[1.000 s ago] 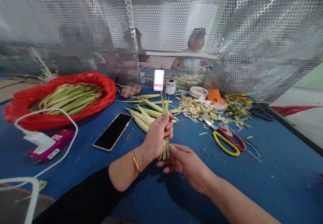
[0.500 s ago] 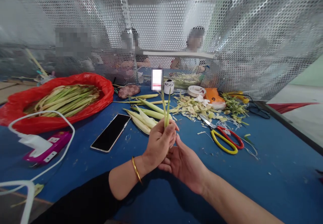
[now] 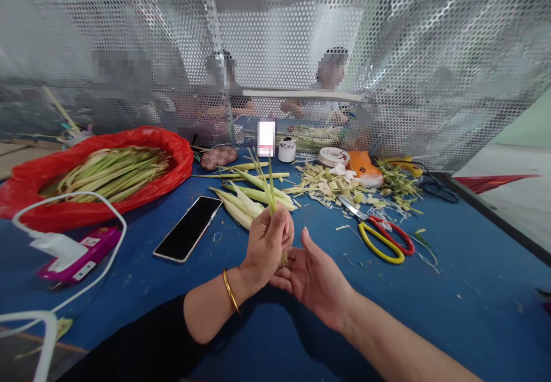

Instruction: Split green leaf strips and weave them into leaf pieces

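Note:
My left hand point(image 3: 269, 244) is closed round a few thin green leaf strips point(image 3: 271, 190), whose tips rise above the fist. Their pale lower ends point(image 3: 283, 260) poke out under it. Below and to the right, my right hand point(image 3: 312, 276) is open, palm up and thumb apart, its fingertips close to those lower ends; whether they touch is hard to tell. Just beyond the fist lie pale corn husks point(image 3: 236, 209) and longer green leaves point(image 3: 253, 191). Scissors point(image 3: 383, 238) with one yellow and one red handle rest to the right.
A red plastic bag point(image 3: 183, 161) full of long leaves stands at left. Nearer are a phone point(image 3: 188, 229), a purple power strip point(image 3: 81, 258) and a white cable point(image 3: 123, 230). Leaf scraps point(image 3: 321, 184), a tape roll point(image 3: 334, 156) and an orange packet point(image 3: 364, 166) lie before the perforated metal screen point(image 3: 275, 38).
My left hand has tilted left with the leaf strips and drawn slightly away from my right hand. The right thumb now stands clear of the left fist, and the strips' lower ends show.

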Motion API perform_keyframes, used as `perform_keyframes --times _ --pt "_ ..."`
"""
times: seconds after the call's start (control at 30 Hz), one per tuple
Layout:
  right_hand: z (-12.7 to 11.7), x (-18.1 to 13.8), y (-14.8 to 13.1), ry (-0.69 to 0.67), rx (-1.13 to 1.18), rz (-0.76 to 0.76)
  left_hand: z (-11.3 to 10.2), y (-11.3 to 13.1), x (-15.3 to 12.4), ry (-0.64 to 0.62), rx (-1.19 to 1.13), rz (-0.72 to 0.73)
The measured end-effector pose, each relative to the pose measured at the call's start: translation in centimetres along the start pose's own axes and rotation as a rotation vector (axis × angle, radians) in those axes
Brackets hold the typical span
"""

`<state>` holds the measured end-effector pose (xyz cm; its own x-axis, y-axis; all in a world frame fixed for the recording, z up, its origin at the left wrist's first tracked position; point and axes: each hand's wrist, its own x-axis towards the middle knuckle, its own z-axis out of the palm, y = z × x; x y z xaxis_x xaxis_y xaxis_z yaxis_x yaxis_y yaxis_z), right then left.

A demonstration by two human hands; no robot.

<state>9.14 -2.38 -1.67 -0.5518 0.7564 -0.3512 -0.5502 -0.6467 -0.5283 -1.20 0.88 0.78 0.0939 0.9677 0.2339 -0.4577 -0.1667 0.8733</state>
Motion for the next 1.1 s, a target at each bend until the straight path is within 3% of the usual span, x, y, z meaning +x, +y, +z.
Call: perform_keyframes --times 0.23,0.5,0.8,1.1 --pt "0.1 -0.2 0.7 0.111 -0.458 -0.255 -0.1 0.1 0.8 0.043 -0.089 -0.118" --pt "0.2 0.6 1.5 0.082 -0.602 -0.212 -0.5 0.3 1.4 0.050 -0.130 -0.226" --pt "-0.1 1.0 2.1 0.081 -0.748 -0.210 -1.4 1.0 2.1 0.238 -0.169 -0.182" --pt "-0.9 1.2 2.4 0.016 -0.907 -0.229 -1.2 1.8 1.7 0.158 -0.099 -0.196"
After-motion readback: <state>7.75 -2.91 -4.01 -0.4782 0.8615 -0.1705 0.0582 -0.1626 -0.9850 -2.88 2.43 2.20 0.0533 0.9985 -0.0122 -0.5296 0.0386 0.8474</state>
